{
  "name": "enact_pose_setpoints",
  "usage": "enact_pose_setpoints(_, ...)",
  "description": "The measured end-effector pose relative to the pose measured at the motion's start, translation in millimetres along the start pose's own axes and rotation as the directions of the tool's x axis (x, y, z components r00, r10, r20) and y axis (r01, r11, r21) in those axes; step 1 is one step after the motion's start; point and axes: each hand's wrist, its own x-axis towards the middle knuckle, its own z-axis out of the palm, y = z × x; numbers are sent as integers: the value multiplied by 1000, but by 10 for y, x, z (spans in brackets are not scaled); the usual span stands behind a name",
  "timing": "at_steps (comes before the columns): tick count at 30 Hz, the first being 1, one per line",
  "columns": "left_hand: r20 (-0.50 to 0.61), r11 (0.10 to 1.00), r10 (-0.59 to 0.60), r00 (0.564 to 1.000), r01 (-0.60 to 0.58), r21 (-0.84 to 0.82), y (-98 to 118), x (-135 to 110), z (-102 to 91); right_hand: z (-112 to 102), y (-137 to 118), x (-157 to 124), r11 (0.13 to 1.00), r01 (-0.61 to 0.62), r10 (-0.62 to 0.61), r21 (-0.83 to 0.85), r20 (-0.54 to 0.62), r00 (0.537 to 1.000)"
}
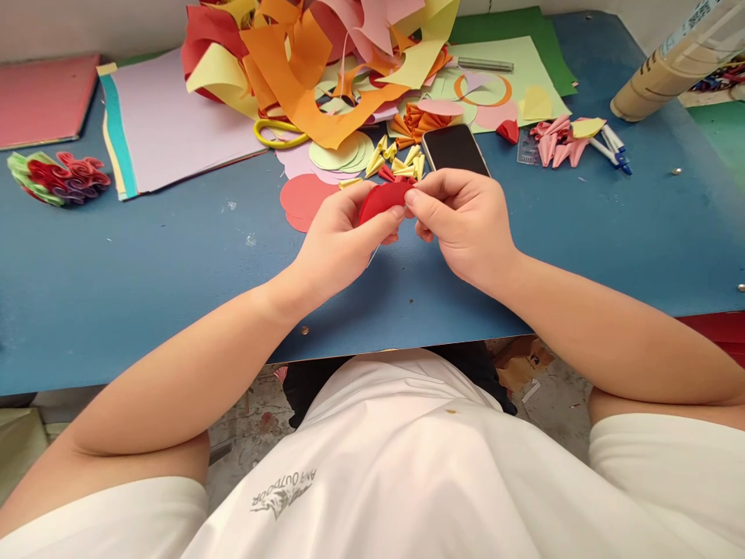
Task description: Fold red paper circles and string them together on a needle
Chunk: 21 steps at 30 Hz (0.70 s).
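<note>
Between my two hands is a piece of red paper (381,201) with a curved upper edge. My left hand (343,233) grips it, thumb on the near face. With thumb and index finger, my right hand (466,217) pinches its right end. A thin pale strip shows below my left thumb; I cannot make out what it is. Just beyond the hands lie small yellow paper cones (378,155), pale green paper circles (341,151) and red paper circles (306,200). A dark-screened phone (455,149) lies behind my right hand.
Cut paper scraps (326,62) are heaped at the back of the blue table (174,287), beside yellow-handled scissors (281,135). Lilac sheets (180,116) and a paper flower bunch (58,177) lie left. Pink cones (559,140), pens (611,147) and a plastic cup (657,78) stand right.
</note>
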Motion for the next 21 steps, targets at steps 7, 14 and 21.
enact_pose_setpoints(7, -57, 988, 69, 996, -60, 141, 21, -19, -20, 71, -8, 6, 998, 22, -21, 56, -21, 1000)
enact_pose_setpoints(14, -55, 997, 8, 998, -4, 77, -43, 7, -25, 15, 96, 36, 998, -2, 4, 64, -19, 1000)
enact_pose_setpoints(21, 25, 993, -93, 995, 95, -76, -6, 40, -10, -5, 21, 45, 993, -38, 37, 115, 10, 999)
